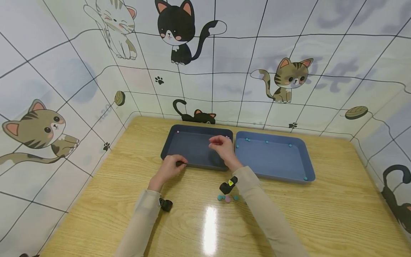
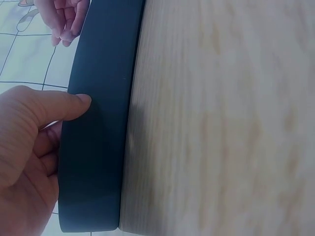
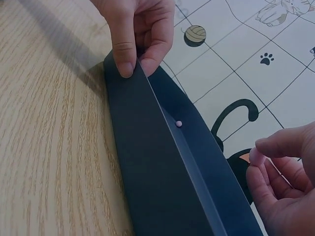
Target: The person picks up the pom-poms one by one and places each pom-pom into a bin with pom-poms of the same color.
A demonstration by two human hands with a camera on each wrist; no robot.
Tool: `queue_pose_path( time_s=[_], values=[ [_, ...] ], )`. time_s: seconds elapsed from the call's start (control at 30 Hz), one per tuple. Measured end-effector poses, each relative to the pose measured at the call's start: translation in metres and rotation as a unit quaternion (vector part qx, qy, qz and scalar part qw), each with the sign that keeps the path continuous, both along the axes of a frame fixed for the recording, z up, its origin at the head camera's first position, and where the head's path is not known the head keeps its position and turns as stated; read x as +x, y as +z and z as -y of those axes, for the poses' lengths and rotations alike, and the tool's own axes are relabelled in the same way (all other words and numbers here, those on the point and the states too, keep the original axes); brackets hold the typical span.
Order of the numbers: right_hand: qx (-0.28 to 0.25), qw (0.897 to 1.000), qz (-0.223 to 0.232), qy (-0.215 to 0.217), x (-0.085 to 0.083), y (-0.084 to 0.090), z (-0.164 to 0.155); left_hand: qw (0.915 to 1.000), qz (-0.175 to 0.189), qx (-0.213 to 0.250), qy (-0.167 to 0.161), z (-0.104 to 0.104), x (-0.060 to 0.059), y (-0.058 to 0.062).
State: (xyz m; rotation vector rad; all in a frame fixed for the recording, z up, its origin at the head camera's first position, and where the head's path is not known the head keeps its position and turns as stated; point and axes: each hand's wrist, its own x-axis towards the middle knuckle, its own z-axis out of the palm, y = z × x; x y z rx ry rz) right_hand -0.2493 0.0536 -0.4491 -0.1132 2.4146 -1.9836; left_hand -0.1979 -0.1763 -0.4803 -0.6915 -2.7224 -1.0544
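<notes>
Sorting is partly done, I judge: my left hand grips the dark tray by its near rim; my right hand pinches a pink bead above that tray; three beads wait nearer me.

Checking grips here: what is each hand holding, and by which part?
Left hand grips the dark tray by its near rim. Right hand pinches a small pink ball at its fingertips.
</notes>
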Motion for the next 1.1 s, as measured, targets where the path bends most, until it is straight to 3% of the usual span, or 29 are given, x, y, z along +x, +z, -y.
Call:
queue_pose_path(
  time_s=[0.47, 0.8, 1.1],
  values=[
    [0.000, 1.000, -0.004, 0.015, 0.004, 0.007, -0.005, 1.0000, 0.004, 0.000, 0.004, -0.001, -0.003, 0.000],
    [0.004, 1.000, -0.001, 0.022, 0.022, 0.013, -0.018, 1.0000, -0.001, -0.001, -0.001, 0.000, -0.002, -0.001],
    [0.002, 0.998, -0.013, 0.055, 0.043, 0.017, -0.027, 1.0000, -0.006, -0.002, 0.002, 0.001, -0.002, -0.003]
  ],
)
